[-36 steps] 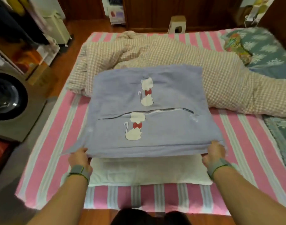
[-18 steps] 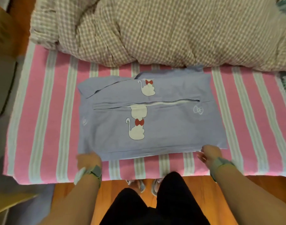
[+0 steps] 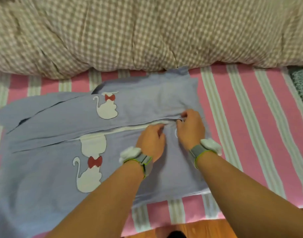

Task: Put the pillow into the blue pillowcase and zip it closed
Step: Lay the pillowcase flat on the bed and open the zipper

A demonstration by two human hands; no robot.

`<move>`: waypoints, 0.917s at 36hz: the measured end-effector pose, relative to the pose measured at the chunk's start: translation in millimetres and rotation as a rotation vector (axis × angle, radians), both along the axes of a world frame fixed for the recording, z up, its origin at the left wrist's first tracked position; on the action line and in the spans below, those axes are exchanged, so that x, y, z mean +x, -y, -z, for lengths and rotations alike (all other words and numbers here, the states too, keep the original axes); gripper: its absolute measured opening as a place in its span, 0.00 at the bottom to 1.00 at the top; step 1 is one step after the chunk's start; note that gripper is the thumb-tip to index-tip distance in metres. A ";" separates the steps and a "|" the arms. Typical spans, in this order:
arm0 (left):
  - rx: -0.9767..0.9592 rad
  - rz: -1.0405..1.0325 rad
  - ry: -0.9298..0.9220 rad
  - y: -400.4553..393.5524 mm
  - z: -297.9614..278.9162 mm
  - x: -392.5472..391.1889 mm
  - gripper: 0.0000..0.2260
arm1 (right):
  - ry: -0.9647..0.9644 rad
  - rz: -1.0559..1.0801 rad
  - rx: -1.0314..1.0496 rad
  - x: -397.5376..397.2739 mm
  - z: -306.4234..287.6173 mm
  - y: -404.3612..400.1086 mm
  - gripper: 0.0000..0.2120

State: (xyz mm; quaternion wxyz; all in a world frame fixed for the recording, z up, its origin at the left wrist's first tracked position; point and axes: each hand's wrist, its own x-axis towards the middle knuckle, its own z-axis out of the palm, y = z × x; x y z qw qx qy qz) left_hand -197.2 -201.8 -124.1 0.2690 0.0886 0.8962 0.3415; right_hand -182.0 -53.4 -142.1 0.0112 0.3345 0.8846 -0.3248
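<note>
The blue pillowcase (image 3: 47, 169) with white cats and red bows lies flat on the striped bed. A long zip opening (image 3: 89, 133) runs across its middle and gapes, with white pillow fabric showing inside. At the opening's right end my right hand (image 3: 190, 127) pinches the fabric or the zip pull; which one I cannot make out. Just to its left, my left hand (image 3: 151, 140) holds the lower edge of the opening with curled fingers. The rest of the pillow is hidden inside the case.
A bunched checked duvet (image 3: 147, 31) fills the far side of the bed, touching the pillowcase's top edge. Pink and white striped sheet (image 3: 250, 126) lies to the right. The bed's near edge and wooden floor (image 3: 190, 229) are right below my arms.
My hands left the pillowcase's near edge and moved up to the right end of the zip opening. The view has closed in on the case.
</note>
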 end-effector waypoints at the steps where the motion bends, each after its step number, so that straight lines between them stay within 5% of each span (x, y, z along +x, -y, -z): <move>1: 0.004 -0.055 -0.050 -7.1 0.8 -2.4 0.15 | -0.035 0.000 0.009 -0.2 -2.7 1.7 0.05; 8: -0.037 -0.071 -0.319 -37.0 31.1 -5.8 0.16 | -0.045 0.035 -0.149 -2.1 24.8 -20.9 0.05; 15: -0.052 -0.200 -0.171 -35.0 30.3 -20.1 0.11 | 0.102 0.202 -0.712 -19.8 10.8 -40.0 0.10; 22: -0.145 -0.118 -0.271 -41.6 29.1 -14.4 0.08 | 0.118 0.175 -0.821 -18.5 11.9 -48.6 0.10; 24: -0.151 -0.037 -0.324 -39.8 30.7 -5.7 0.12 | 0.061 0.199 -0.774 -15.2 13.5 -43.9 0.10; 29: -0.280 0.131 -0.246 -33.3 29.0 2.8 0.22 | -0.031 -0.049 -0.060 -1.1 17.0 -9.5 0.01; 33: -0.152 -0.034 -0.038 -48.2 21.1 -13.8 0.19 | -0.051 0.003 -0.016 -1.4 13.8 -0.5 0.03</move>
